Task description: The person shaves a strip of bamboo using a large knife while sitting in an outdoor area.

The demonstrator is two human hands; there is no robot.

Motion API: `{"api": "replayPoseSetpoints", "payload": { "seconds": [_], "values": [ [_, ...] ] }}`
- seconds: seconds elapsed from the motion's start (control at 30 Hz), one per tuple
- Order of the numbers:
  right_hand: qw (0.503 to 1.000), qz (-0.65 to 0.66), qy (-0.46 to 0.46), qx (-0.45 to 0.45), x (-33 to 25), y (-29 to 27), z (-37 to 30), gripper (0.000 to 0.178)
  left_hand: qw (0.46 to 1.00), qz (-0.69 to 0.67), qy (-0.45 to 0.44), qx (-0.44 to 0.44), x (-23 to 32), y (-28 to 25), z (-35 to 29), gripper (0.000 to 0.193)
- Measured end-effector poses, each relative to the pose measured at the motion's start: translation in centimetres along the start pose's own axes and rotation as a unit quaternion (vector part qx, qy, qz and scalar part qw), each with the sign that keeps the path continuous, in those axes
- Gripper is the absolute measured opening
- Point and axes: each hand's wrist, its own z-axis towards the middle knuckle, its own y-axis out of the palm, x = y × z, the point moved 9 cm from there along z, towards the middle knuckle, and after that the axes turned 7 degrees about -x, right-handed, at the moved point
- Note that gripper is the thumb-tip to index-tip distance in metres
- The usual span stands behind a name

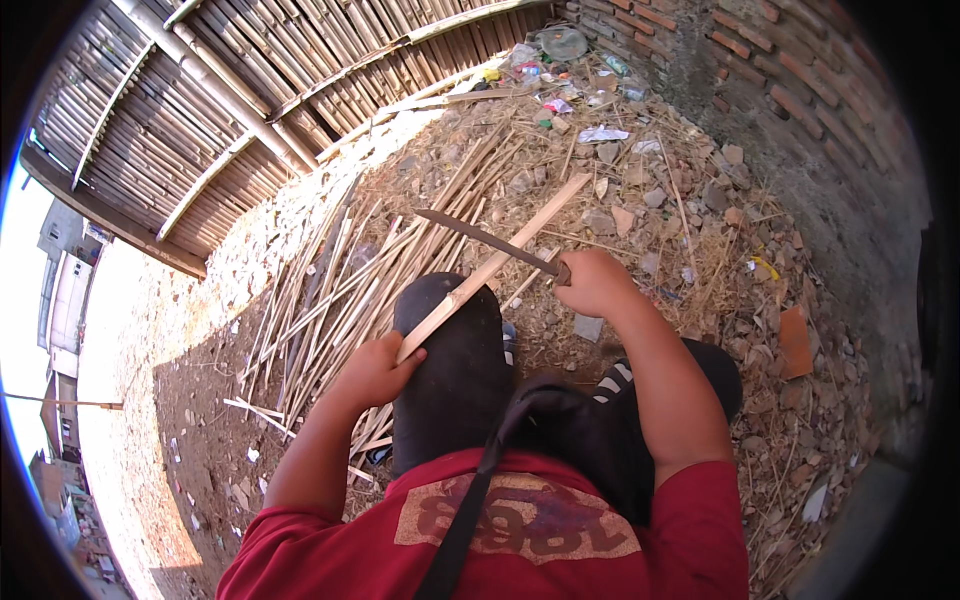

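Fingers of the left hand point(382, 370) are closed round the lower end of a pale slat point(455, 303), left of centre in the frame, with the thumb lying along it. Those of the right hand point(597, 285), right of centre, are wrapped tight about the handle of a long dark knife point(480, 235), its blade pointing toward the upper left. The slat slants from the left hand over the left knee point(425, 400) to the upper middle of the frame, and the blade crosses it beyond the knee; whether the edge bites the wood I cannot tell.

My chief worry would be the knee — it is right beside the blade, with only trouser cloth to guard it, so a slip or a glancing stroke could land there. Should the knife be drawn down along the slat, the bare left hand would lie in its path. Only that one hand visibly grips the wood, so a hard push might roll or twist it over the rounded knee. A knot could jerk the blade aside, too. Loose strips point(330, 290) at left and rubble point(625, 220) at upper right might make footing uncertain.
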Motion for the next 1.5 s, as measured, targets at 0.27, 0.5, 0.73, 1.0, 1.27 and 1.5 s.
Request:
{"api": "replayPoseSetpoints", "payload": {
  "seconds": [0.27, 0.5, 0.73, 1.0, 1.27, 1.5],
  "values": [
    [0.991, 0.109, 0.009, -0.079, 2.3, 3.1, 1.2, 0.03, 1.0, -0.018, 0.013, -0.012, 0.6, 0.2, 0.5, 0.049],
    [0.994, 0.086, -0.004, -0.074, -0.2, 3.1, 0.7, 0.023, 1.0, -0.008, 0.009, -0.011, 0.4, 0.2, -0.2, 0.049],
    [0.999, -0.015, -0.045, 0.001, -2.1, 1.0, -0.3, 0.023, 1.0, -0.017, 0.006, 0.021, -0.4, 0.2, -0.7, 0.048],
    [0.997, 0.058, -0.002, -0.045, -1.1, 1.1, -0.2, 0.022, 1.0, 0.003, 0.001, 0.008, -0.1, 0.0, -0.3, 0.045],
    [0.999, 0.032, 0.008, -0.019, 0.9, 1.5, 0.7, 0.026, 1.0, -0.008, 0.011, 0.013, 0.0, 0.1, 0.1, 0.041],
    [0.999, 0.027, 0.006, -0.044, 0.1, 1.5, -0.6, 0.018, 0.999, -0.023, 0.023, -0.004, 0.9, -0.4, 0.2, 0.045]
  ]
}}
